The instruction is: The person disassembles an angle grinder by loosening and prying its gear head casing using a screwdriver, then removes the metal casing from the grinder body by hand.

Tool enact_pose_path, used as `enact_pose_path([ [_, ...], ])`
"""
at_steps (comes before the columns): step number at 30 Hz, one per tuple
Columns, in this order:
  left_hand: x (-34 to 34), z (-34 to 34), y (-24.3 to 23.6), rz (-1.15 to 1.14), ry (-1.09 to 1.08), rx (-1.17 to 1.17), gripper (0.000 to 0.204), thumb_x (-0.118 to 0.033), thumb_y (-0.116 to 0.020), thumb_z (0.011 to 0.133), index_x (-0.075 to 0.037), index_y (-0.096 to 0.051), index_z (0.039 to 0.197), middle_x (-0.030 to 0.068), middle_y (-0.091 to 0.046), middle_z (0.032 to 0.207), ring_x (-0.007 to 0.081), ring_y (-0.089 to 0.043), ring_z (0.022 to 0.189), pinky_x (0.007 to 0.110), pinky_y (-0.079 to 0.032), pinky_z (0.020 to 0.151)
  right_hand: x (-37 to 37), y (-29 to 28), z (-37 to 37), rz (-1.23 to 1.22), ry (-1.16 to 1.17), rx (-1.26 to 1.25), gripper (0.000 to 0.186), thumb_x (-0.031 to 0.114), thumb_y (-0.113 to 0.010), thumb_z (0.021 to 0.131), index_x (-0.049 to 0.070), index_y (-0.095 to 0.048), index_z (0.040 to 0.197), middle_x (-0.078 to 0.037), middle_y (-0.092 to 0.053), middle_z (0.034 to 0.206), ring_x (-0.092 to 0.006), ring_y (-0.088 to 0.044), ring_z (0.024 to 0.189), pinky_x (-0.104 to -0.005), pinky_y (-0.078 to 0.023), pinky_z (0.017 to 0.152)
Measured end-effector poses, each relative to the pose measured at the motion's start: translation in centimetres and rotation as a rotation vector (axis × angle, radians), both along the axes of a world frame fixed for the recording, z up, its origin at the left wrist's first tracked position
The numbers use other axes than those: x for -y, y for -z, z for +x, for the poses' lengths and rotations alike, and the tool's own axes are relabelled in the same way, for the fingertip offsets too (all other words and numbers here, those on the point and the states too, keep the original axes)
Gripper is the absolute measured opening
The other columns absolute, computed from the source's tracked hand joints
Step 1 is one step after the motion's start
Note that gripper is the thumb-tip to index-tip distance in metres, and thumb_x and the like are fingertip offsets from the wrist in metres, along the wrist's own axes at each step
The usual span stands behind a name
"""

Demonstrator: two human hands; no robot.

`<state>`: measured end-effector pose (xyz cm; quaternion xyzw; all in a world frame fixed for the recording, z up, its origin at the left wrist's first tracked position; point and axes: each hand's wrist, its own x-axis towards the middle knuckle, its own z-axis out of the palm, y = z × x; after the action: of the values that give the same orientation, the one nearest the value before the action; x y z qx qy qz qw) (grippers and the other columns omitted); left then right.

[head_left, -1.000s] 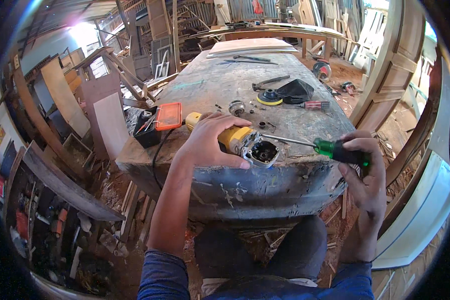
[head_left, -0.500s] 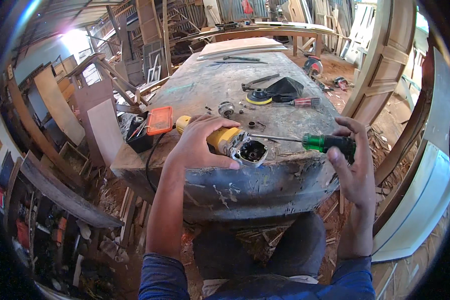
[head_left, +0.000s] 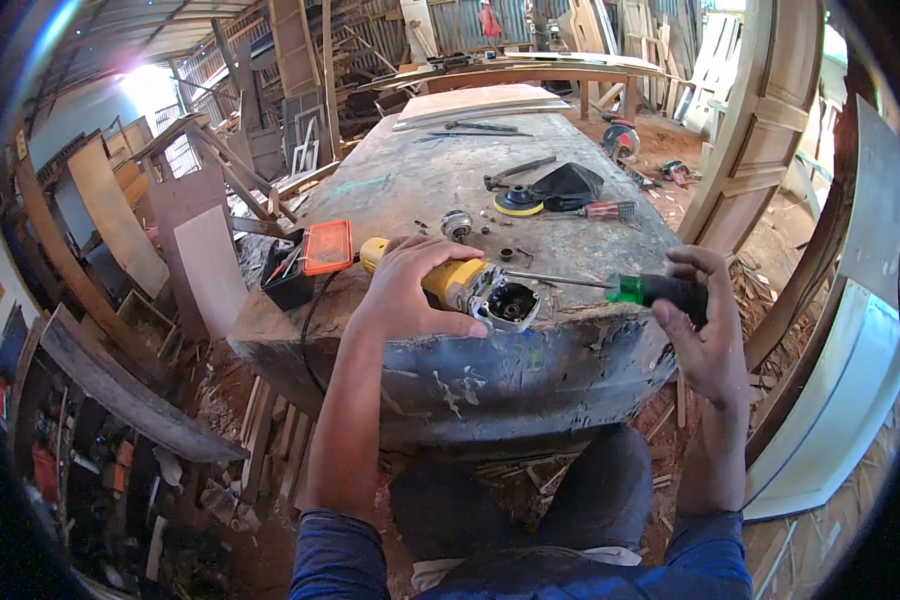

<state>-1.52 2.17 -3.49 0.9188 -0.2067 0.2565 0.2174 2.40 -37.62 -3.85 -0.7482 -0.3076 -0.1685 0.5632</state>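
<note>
My left hand [head_left: 402, 294] is closed over the yellow body of an angle grinder [head_left: 458, 276], which lies at the near edge of the worktable. Its metal gear housing [head_left: 511, 304] is open at the front, with dark grease inside. My right hand [head_left: 708, 335] grips the green and black handle of a screwdriver [head_left: 628, 290]. The shaft points left, and its tip meets the far side of the gear housing; the exact contact spot is too small to tell. Just beyond the grinder sit a round metal gear part [head_left: 456, 224] and several small loose parts.
An orange-lidded black box [head_left: 288, 282] of tools sits at the table's left edge. Farther back lie a yellow-rimmed backing pad [head_left: 518, 202], a black pouch-like piece [head_left: 568, 184], a red-handled screwdriver [head_left: 610, 209] and a hammer [head_left: 518, 172]. A wooden door [head_left: 770, 130] stands at right.
The view has shifted slightly. My right hand's fingers have moved a little on the screwdriver handle; my left hand keeps its hold on the grinder.
</note>
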Motion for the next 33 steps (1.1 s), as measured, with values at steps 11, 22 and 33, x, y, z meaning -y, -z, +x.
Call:
enact_pose_path([
  [11,0.4,-0.3,0.9,-0.035,-0.018,0.156,0.094,-0.058,-0.105,0.054,-0.013,-0.080,0.133,0.0120,-0.080,0.130,0.0353,-0.072,0.127,0.049,-0.044,0.118,0.0,-0.4,-0.2,0.000,-0.002,0.244,0.065,0.038,-0.083,0.105,0.005,-0.054,0.153,-0.008,-0.070,0.114,-0.0151,-0.070,0.099,-0.0312,-0.057,0.086],
  [22,0.4,0.0,0.4,-0.049,0.025,0.194,0.092,-0.064,-0.103,0.055,-0.012,-0.081,0.127,0.0102,-0.082,0.123,0.0345,-0.073,0.122,0.048,-0.045,0.116,-0.4,-0.7,-0.5,0.039,0.001,0.286,0.066,0.043,-0.078,0.108,0.005,-0.051,0.155,-0.007,-0.067,0.108,-0.0118,-0.067,0.082,-0.0269,-0.055,0.074],
  [33,0.0,-0.3,0.8,-0.059,0.017,0.205,0.091,-0.061,-0.104,0.055,-0.012,-0.081,0.128,0.0097,-0.081,0.119,0.0349,-0.072,0.118,0.049,-0.046,0.113,-1.5,-2.3,-4.1,0.014,0.093,-0.112,0.060,0.024,-0.081,0.104,0.004,-0.053,0.154,-0.009,-0.067,0.122,-0.0163,-0.067,0.111,-0.0326,-0.057,0.097],
])
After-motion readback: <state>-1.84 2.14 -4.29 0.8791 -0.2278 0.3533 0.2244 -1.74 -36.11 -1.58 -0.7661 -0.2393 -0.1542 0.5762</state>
